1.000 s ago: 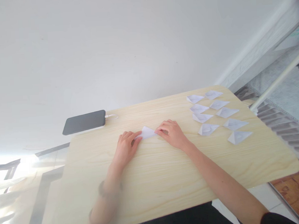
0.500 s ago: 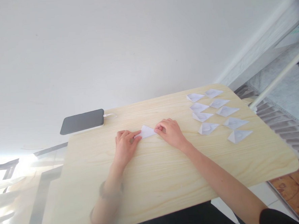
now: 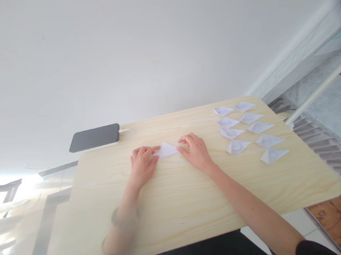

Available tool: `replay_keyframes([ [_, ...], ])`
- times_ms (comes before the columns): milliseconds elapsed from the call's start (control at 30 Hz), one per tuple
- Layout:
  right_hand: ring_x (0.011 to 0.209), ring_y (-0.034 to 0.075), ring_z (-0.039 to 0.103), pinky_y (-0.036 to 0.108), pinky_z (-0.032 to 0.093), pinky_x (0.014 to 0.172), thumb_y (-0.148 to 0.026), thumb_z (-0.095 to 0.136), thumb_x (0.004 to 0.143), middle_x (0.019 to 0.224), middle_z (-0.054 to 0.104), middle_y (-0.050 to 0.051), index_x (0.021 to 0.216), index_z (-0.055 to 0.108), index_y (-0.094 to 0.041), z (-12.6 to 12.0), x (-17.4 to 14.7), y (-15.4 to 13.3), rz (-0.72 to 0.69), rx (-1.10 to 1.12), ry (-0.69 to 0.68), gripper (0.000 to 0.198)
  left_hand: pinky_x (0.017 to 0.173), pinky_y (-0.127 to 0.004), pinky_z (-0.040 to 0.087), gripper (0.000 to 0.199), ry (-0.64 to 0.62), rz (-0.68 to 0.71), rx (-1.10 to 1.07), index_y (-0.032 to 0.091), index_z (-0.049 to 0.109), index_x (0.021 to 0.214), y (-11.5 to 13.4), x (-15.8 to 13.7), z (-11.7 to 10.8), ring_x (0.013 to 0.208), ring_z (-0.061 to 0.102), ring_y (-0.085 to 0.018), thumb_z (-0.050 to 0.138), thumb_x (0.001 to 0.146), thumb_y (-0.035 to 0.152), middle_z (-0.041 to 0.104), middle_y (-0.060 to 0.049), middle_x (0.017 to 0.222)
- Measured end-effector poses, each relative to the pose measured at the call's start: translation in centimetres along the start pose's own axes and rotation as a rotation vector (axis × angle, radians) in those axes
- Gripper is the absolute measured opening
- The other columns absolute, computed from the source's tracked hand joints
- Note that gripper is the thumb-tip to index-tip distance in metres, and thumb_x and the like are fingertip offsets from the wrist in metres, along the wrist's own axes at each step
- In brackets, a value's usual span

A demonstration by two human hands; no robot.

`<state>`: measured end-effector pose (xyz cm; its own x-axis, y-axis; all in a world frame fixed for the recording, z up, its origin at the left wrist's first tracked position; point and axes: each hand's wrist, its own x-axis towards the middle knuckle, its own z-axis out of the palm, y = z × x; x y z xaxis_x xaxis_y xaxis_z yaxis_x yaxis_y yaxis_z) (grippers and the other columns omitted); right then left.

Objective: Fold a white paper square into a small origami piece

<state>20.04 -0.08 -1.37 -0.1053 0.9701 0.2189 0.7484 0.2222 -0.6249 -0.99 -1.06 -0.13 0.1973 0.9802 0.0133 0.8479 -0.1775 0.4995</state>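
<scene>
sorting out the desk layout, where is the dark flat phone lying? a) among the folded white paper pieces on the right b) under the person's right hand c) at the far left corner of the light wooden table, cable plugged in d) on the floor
c: the dark flat phone lies at the far left corner of the light wooden table with a white cable at its end, well apart from the folded white paper pieces on the right.

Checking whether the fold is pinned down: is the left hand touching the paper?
Touching. The head view shows the left hand fingertips lying on the paper's left edge.
</scene>
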Motion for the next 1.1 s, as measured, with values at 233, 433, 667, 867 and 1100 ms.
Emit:
replay_keyframes([
  [233,0.106,0.028,0.042,0.041,0.034,0.087,-0.044,0.059,0.069,0.114,0.045,0.013,0.119,0.044,-0.016,1.7,-0.9,-3.6,-0.032,-0.14,0.091,0.059,0.088,-0.047,0.03,0.033,-0.017,-0.033,-0.009,0.035,0.052,0.115,0.4,0.1,-0.1,0.103,0.038,-0.027,0.044,0.084,0.029,0.056,-0.003,0.099],
  [433,0.106,0.028,0.041,0.044,0.035,0.088,-0.038,0.06,0.068,0.113,0.044,0.013,0.121,0.042,-0.017,2.0,-0.6,-3.6,0.04,-0.123,0.06,0.06,0.088,-0.046,0.03,0.033,-0.019,-0.027,-0.011,0.034,0.052,0.115,0.3,0.0,-0.1,0.103,0.039,-0.026,0.045,0.084,0.029,0.056,-0.003,0.1],
  [667,0.105,0.026,0.044,0.043,0.038,0.092,-0.024,0.059,0.069,0.108,0.044,0.011,0.119,0.041,-0.018,0.6,0.1,-1.2,0.04,0.064,-0.022,0.054,0.086,-0.048,0.033,0.033,0.006,0.006,-0.016,0.033,0.052,0.116,0.1,-0.2,0.0,0.101,0.04,-0.027,0.045,0.084,0.028,0.056,-0.004,0.099],
  [867,0.098,0.02,0.05,0.037,0.044,0.087,-0.014,0.055,0.069,0.108,0.041,0.007,0.121,0.042,-0.027,-0.5,0.3,0.0,0.067,0.229,-0.087,0.055,0.086,-0.048,0.033,0.033,0.01,0.013,-0.021,0.033,0.052,0.116,0.0,-0.1,0.0,0.101,0.04,-0.027,0.045,0.084,0.028,0.057,-0.004,0.099],
  [1100,0.096,0.016,0.052,0.029,0.048,0.073,-0.009,0.049,0.071,0.109,0.044,0.007,0.121,0.045,-0.026,-1.4,0.6,1.3,0.025,0.289,-0.159,0.053,0.085,-0.044,0.033,0.033,0.032,0.107,0.036,0.038,0.054,0.114,0.1,-0.6,-0.1,0.103,0.041,-0.024,0.041,0.088,0.025,0.055,-0.002,0.109],
])
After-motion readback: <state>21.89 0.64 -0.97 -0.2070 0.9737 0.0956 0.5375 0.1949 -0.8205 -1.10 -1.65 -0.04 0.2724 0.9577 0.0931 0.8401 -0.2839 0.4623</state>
